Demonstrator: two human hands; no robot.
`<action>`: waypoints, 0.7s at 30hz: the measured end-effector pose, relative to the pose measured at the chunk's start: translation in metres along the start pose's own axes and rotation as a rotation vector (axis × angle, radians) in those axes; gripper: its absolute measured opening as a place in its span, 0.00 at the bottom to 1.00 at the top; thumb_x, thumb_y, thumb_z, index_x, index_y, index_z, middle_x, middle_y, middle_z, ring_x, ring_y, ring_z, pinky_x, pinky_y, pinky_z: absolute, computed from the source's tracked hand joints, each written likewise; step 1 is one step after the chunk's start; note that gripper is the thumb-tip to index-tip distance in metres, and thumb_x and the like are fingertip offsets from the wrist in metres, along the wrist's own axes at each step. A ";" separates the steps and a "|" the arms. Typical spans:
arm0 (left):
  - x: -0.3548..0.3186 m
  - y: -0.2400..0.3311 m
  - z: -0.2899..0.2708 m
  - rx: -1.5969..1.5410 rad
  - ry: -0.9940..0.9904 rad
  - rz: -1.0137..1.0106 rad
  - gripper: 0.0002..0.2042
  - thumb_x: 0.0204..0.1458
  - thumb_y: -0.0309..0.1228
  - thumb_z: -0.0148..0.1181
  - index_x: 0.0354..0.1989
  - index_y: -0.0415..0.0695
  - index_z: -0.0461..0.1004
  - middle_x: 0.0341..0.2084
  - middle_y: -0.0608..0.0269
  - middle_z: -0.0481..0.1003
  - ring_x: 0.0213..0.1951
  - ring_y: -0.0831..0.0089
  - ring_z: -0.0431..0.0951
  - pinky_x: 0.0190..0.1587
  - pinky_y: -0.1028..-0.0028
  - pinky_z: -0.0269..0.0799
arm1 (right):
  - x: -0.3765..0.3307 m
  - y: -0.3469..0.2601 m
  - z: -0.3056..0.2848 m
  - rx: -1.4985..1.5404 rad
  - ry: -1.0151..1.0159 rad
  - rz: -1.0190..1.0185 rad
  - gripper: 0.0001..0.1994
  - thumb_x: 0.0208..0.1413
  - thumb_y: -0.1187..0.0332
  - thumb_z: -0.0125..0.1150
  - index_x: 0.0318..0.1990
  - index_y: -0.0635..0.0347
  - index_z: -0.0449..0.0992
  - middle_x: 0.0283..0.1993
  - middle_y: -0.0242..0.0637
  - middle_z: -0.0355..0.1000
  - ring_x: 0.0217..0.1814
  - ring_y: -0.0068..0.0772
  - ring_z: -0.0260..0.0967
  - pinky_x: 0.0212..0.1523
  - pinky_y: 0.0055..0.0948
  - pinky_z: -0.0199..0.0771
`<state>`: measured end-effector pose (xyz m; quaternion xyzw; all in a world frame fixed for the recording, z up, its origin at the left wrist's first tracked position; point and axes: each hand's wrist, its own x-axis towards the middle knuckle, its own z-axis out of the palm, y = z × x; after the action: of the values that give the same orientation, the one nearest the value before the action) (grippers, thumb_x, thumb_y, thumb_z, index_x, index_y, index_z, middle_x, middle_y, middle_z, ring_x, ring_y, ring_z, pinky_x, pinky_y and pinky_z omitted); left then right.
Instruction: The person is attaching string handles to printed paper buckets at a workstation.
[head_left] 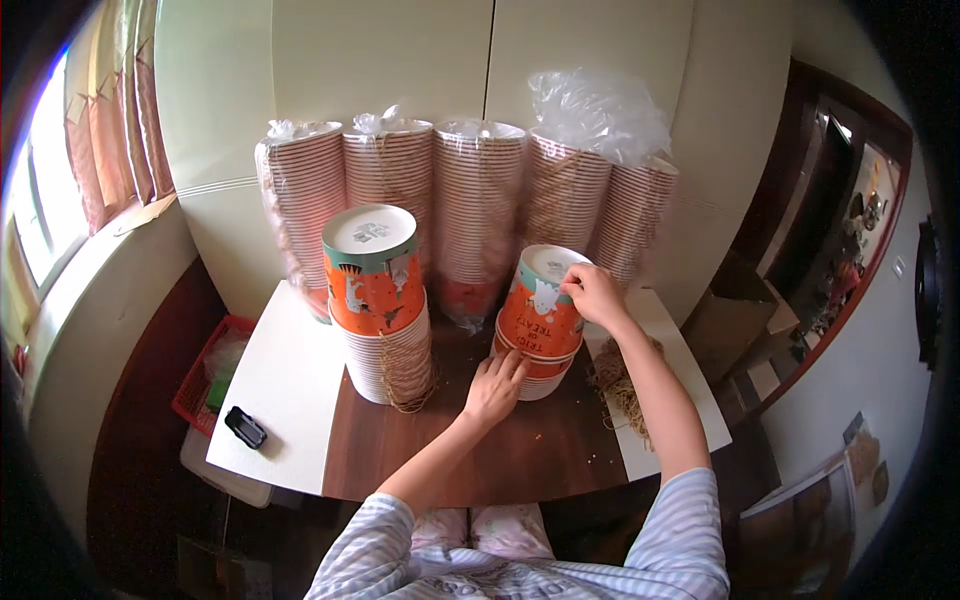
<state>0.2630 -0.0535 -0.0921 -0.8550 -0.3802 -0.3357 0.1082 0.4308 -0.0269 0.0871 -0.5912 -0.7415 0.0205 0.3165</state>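
Observation:
A short stack of upside-down orange paper buckets point(540, 318) with a teal band and Halloween pictures stands in front of me, right of the table's middle. My left hand point(495, 388) has its fingers bent against the stack's near side, at the rim of the top bucket. Up by the white base of that bucket, my right hand point(597, 295) has thumb and fingers pinched together; whatever is between them is hidden. To the left stands a taller stack of upside-down buckets point(372, 300), with a loop of brown twine point(405, 365) hanging down its side.
Several tall bucket stacks in clear plastic point(480, 205) line the back of the table. A bundle of twine point(625, 385) lies at the right, beside my forearm. A small black tray point(245, 428) sits at the left edge. A red basket point(200, 375) is beyond that edge, a cardboard box point(735, 315) at right.

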 end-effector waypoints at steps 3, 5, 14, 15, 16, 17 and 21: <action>0.001 -0.001 0.000 0.052 0.058 0.028 0.21 0.41 0.27 0.49 0.48 0.44 0.64 0.44 0.57 0.64 0.45 0.63 0.66 0.47 0.64 0.62 | 0.003 0.003 0.003 0.009 -0.004 -0.022 0.05 0.45 0.69 0.58 0.26 0.62 0.72 0.29 0.40 0.71 0.32 0.41 0.69 0.33 0.37 0.66; 0.005 -0.002 -0.001 0.093 0.079 0.035 0.20 0.40 0.28 0.49 0.46 0.44 0.66 0.43 0.59 0.64 0.43 0.65 0.66 0.46 0.66 0.62 | 0.002 0.000 0.006 0.003 -0.004 0.006 0.05 0.45 0.69 0.58 0.26 0.62 0.71 0.29 0.40 0.71 0.32 0.41 0.69 0.33 0.37 0.66; 0.013 -0.002 -0.008 0.076 0.061 0.040 0.17 0.38 0.29 0.51 0.41 0.45 0.67 0.39 0.61 0.67 0.42 0.67 0.67 0.41 0.68 0.63 | 0.016 0.016 0.007 0.039 0.093 -0.042 0.05 0.43 0.70 0.59 0.24 0.62 0.71 0.27 0.42 0.71 0.31 0.42 0.69 0.32 0.37 0.67; 0.011 -0.004 -0.006 0.051 0.035 0.034 0.18 0.38 0.29 0.52 0.42 0.44 0.66 0.39 0.60 0.66 0.43 0.64 0.66 0.42 0.66 0.63 | 0.018 0.016 0.007 0.027 0.095 -0.050 0.06 0.43 0.70 0.59 0.24 0.62 0.71 0.26 0.42 0.71 0.30 0.42 0.69 0.31 0.37 0.67; 0.010 -0.005 -0.004 0.026 0.010 0.027 0.20 0.37 0.28 0.53 0.44 0.44 0.65 0.40 0.58 0.65 0.44 0.61 0.66 0.43 0.63 0.62 | 0.020 0.017 0.005 0.028 0.095 -0.051 0.06 0.43 0.70 0.59 0.24 0.62 0.71 0.26 0.42 0.71 0.30 0.42 0.69 0.31 0.37 0.67; 0.010 -0.006 -0.002 0.027 0.010 0.027 0.20 0.37 0.28 0.53 0.44 0.44 0.65 0.40 0.58 0.65 0.44 0.61 0.66 0.43 0.63 0.62 | 0.022 0.018 0.003 0.062 0.112 -0.076 0.06 0.43 0.70 0.59 0.24 0.62 0.71 0.26 0.42 0.71 0.30 0.43 0.69 0.31 0.37 0.67; 0.008 -0.006 0.004 0.065 0.030 0.025 0.19 0.37 0.29 0.53 0.42 0.44 0.66 0.41 0.58 0.65 0.45 0.61 0.66 0.43 0.64 0.63 | 0.027 0.020 -0.016 0.174 0.159 -0.069 0.04 0.44 0.73 0.56 0.23 0.63 0.71 0.26 0.40 0.72 0.28 0.37 0.70 0.30 0.33 0.68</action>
<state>0.2646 -0.0433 -0.0909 -0.8506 -0.3787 -0.3343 0.1458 0.4532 -0.0024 0.1035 -0.5352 -0.7294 0.0269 0.4252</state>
